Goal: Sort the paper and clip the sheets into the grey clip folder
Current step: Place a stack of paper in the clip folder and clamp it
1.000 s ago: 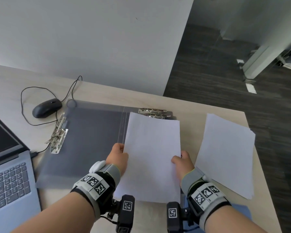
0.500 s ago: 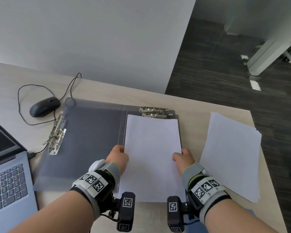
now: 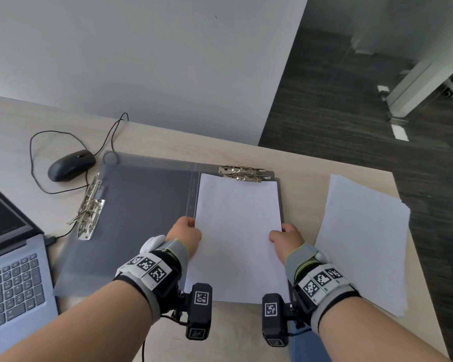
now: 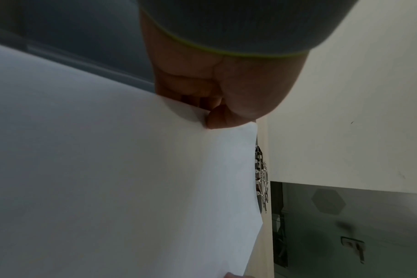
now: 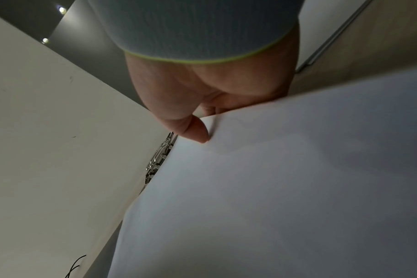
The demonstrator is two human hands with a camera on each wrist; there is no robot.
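Observation:
The grey clip folder (image 3: 141,205) lies open on the desk, one metal clip (image 3: 242,173) at the top of its right half and another metal clip (image 3: 89,207) at its left edge. A stack of white sheets (image 3: 237,236) lies over the right half, its top edge just below the right clip. My left hand (image 3: 185,229) pinches the stack's left edge and my right hand (image 3: 285,235) pinches its right edge. In the wrist views each thumb (image 4: 214,118) (image 5: 195,131) lies on top of the white sheets (image 4: 107,188) (image 5: 286,188).
A second pile of white paper (image 3: 361,236) lies at the desk's right side, close to the edge. A black wired mouse (image 3: 71,164) sits behind the folder on the left. An open laptop (image 3: 8,278) fills the near left. A blue item (image 3: 309,346) lies under my right forearm.
Both hands have pushed the stack forward over the folder's right half; its top edge now reaches the right clip.

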